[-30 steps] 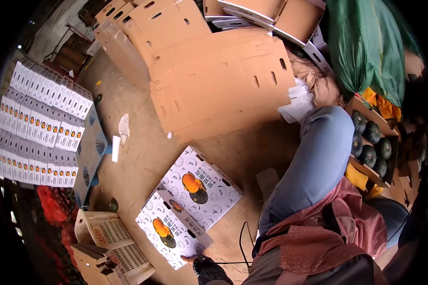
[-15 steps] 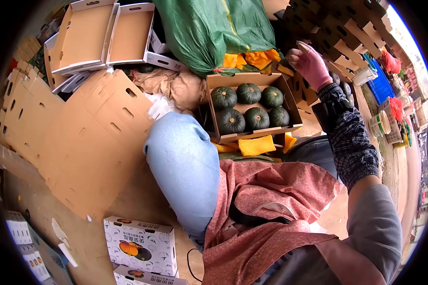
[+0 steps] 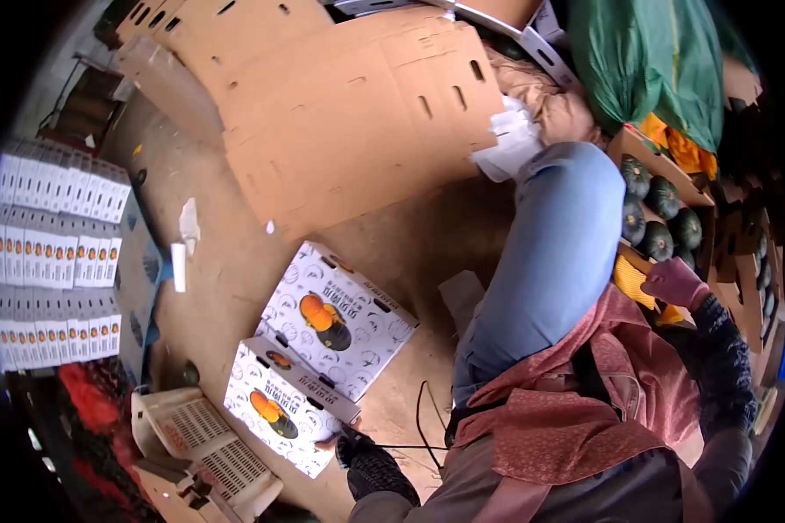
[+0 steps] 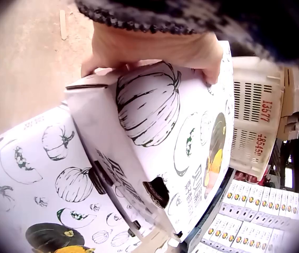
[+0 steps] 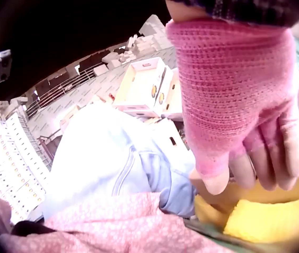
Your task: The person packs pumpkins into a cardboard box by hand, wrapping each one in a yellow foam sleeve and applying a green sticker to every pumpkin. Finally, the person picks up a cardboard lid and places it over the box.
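Note:
My left hand is at the near end of a white printed box. In the left wrist view the bare fingers and thumb of that hand grip the end of the box from both sides. A second white printed box lies directly behind it. My right hand, in a pink glove with bare fingertips, hangs beside the yellow netting, at the near side of a cardboard tray of dark green squashes. Its fingers droop loosely and hold nothing.
Flattened cardboard covers the floor ahead. Stacked white boxes stand on a blue pallet at the left, with a cream plastic crate nearer. A green sack is behind the tray; my bent knee is between.
The head view swung right and came back left. My right hand, raised at the tray's far right half a second ago, has dropped to its near side. The left hand is at the box as before.

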A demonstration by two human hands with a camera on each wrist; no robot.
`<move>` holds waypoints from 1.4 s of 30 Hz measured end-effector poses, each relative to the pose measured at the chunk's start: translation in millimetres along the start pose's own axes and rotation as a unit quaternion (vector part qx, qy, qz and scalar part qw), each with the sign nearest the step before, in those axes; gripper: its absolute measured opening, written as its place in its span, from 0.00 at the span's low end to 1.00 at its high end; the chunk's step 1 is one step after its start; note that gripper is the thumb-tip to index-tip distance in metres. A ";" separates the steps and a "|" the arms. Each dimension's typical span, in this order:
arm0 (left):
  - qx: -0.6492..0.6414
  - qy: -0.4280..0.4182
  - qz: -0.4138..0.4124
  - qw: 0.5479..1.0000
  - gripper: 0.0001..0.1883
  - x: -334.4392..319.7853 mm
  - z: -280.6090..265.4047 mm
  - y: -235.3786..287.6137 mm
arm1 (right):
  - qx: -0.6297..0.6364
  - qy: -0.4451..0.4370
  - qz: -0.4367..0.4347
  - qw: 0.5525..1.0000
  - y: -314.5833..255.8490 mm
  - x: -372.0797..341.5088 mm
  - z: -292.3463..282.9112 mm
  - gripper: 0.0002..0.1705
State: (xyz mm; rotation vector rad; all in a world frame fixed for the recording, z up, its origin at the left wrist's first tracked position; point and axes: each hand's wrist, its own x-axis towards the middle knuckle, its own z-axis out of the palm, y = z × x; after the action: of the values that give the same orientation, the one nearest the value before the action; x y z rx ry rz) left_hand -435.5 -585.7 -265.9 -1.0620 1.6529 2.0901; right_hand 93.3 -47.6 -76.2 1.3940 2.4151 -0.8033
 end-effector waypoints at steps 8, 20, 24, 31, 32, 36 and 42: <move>0.028 0.074 -0.046 0.996 0.44 32.6 -60.3 14.4 | -0.149 0.155 0.049 0.976 73.3 54.5 133.9 0.30; 0.607 0.039 0.205 0.767 0.61 53.9 23.1 127.4 | -0.025 0.174 -0.039 0.984 28.5 51.3 102.4 0.28; 0.616 0.069 0.211 0.755 0.62 71.6 35.3 148.8 | 0.116 0.095 -0.067 0.986 62.0 48.1 100.3 0.23; 0.480 0.240 0.232 0.811 0.59 155.9 -91.8 175.5 | 0.088 0.199 -0.234 0.948 -96.4 126.6 55.6 0.20; 0.417 0.205 0.226 0.856 0.55 155.4 -82.5 178.1 | 0.109 0.269 -0.276 0.916 -139.8 187.6 56.4 0.21; 0.303 0.049 0.365 0.879 0.43 150.8 -62.3 170.7 | 0.148 0.453 -0.302 0.826 -208.2 331.8 53.6 0.24; 0.447 0.136 0.350 0.812 0.55 169.0 -102.8 161.9 | 0.178 0.341 -0.371 0.845 -246.1 359.2 51.9 0.18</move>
State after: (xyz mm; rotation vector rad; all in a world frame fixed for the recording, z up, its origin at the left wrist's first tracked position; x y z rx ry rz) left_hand -613.9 -768.6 -272.6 -0.4412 3.0408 1.0689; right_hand -305.7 85.5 -200.2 0.8840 3.6318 -1.0928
